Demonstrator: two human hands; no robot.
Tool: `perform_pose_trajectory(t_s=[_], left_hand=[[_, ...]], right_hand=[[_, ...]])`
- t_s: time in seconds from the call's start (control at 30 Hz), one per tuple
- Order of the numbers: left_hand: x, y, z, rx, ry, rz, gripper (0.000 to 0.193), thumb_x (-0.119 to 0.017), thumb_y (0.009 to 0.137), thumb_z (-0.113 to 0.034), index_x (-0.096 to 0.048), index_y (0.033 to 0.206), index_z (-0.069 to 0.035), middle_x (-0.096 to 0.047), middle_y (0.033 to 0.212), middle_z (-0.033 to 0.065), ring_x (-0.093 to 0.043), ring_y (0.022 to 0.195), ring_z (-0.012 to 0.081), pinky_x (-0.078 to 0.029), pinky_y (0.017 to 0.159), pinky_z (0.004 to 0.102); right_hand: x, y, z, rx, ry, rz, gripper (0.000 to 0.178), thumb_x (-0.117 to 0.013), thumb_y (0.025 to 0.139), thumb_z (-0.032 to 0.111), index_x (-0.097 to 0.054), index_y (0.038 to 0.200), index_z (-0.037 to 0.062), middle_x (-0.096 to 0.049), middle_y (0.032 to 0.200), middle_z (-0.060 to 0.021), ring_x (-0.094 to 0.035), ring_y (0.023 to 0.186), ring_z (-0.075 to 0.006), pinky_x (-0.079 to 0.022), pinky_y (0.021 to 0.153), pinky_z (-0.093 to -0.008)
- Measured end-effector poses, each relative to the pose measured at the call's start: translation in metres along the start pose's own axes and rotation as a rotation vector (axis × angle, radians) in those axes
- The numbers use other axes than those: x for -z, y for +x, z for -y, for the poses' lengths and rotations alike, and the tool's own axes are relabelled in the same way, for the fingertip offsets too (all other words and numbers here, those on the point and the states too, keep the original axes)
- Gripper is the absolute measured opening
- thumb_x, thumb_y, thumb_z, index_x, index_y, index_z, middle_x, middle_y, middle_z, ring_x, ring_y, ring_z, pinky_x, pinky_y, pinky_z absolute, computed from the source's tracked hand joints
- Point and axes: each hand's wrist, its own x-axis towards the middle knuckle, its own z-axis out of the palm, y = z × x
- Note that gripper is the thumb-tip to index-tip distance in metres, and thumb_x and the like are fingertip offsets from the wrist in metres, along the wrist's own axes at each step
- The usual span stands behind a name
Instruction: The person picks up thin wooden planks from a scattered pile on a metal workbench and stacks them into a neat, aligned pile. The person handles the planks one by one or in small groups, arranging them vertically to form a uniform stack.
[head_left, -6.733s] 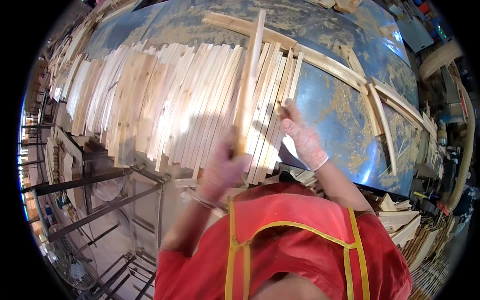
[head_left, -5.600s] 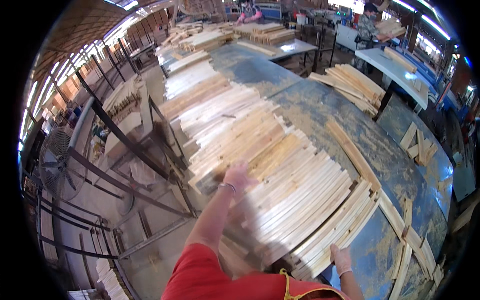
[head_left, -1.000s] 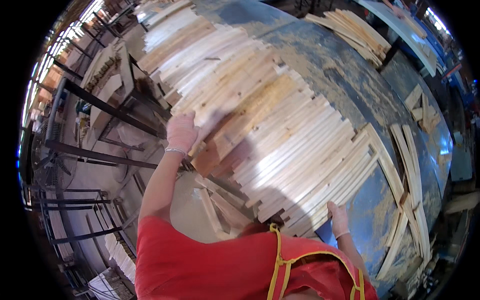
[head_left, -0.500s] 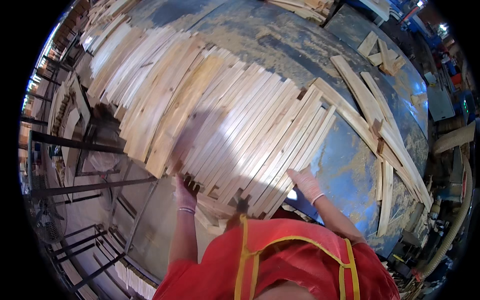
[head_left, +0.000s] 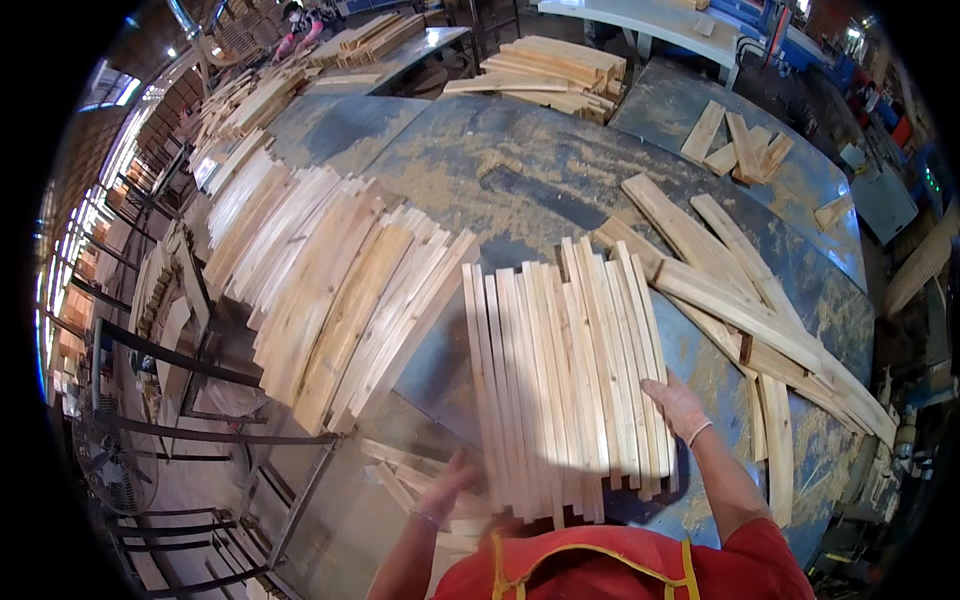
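- Step in hand, judging by pose: handling a batch of narrow wood strips point(head_left: 560, 370) as one loose block, right side braced.
- Next move, my read: calls for the left hand firm against the left side too, since nothing visible ties the strips together; squeezing from one side only could fan them out.
- Right hand point(head_left: 678, 407): against the outer right strip, toward the near end; not clenched. Can't tell if it grips or just pushes.
- Left hand point(head_left: 455, 482): blurred, low by the batch's near left corner. Contact and finger state can't be told.
- Batch location: near part of the blue metal table point(head_left: 425, 365), in front of the person, lengths running near to far. Bare table shows between it and the row of boards point(head_left: 330, 315) on the left.
- Batch look: pale wood, slim, straight-ish, side by side; a few dark knots. Far and near ends both ragged. Thin dark gaps between some strips, mostly on the left. Shadow over the left part, bright light on the right.
- Left row: wider pieces mixed with slim ones, one board yellower than the rest.
- Right of the batch: long boards point(head_left: 745, 315) crossing each other, loosely piled.
- Far side: board stack point(head_left: 550, 75), with sawdust point(head_left: 530, 165) spread across the tabletop before it.
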Motion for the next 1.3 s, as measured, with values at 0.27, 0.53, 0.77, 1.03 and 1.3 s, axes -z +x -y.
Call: perform_pose_trajectory(t_s=[0.27, 0.53, 0.77, 1.03, 1.3], left_hand=[[-0.086, 0.013, 0.002, 0.022, -0.509, -0.023, 0.1, -0.081, 0.091, -0.002, -0.02, 0.169, -0.019, -0.056, 0.151, 0.0148, -0.066, 0.129, 0.032, -0.06, 0.105, 0.0464], [-0.151, 0.07, -0.082, -0.065, -0.071, -0.01, 0.111, -0.084, 0.09, -0.018, -0.01, 0.173, -0.006, -0.064, 0.138, 0.0203, -0.066, 0.121, 0.0258, -0.059, 0.096, 0.0386], [-0.148, 0.248, -0.156, -0.186, 0.167, 0.108, 0.125, -0.085, 0.088, -0.016, 0.004, 0.175, -0.004, -0.062, 0.149, 0.0221, -0.063, 0.129, 0.0276, -0.048, 0.112, 0.0346], [-0.093, 0.435, -0.348, -0.143, 0.156, 0.321, 0.127, -0.09, 0.082, -0.014, -0.003, 0.173, 0.003, -0.052, 0.16, 0.0231, -0.056, 0.138, 0.0292, -0.042, 0.12, 0.0406], [0.067, 0.597, -0.551, -0.267, 0.785, 0.288, 0.053, -0.074, 0.096, -0.022, -0.066, 0.145, -0.005, -0.075, 0.13, 0.0067, -0.07, 0.113, 0.0193, -0.057, 0.1, 0.0365]], right_hand=[[0.011, -0.002, 0.029, -0.031, -0.51, 0.03, 0.087, -0.074, 0.093, 0.057, -0.058, 0.149, -0.0078, -0.074, 0.13, -0.0299, -0.071, 0.122, -0.04, -0.053, 0.108, -0.044], [0.074, 0.065, 0.034, -0.052, -0.296, -0.059, 0.074, -0.078, 0.097, 0.04, -0.057, 0.147, -0.0096, -0.075, 0.128, -0.0196, -0.071, 0.114, -0.0292, -0.054, 0.102, -0.0401], [0.127, 0.171, 0.026, 0.092, 0.145, -0.149, 0.064, -0.076, 0.099, 0.031, -0.058, 0.148, -0.0069, -0.071, 0.136, -0.0168, -0.068, 0.119, -0.0286, -0.054, 0.104, -0.0397], [0.078, 0.305, 0.079, 0.388, 0.45, -0.124, 0.071, -0.077, 0.096, 0.041, -0.06, 0.145, -0.0076, -0.074, 0.129, -0.0181, -0.072, 0.114, -0.0254, -0.057, 0.098, -0.0379], [-0.099, 0.41, 0.192, 0.149, -0.014, -0.517, 0.055, -0.083, 0.091, 0.026, -0.066, 0.129, -0.0093, -0.078, 0.108, -0.0172, -0.074, 0.094, -0.0242, -0.06, 0.086, -0.0362]])
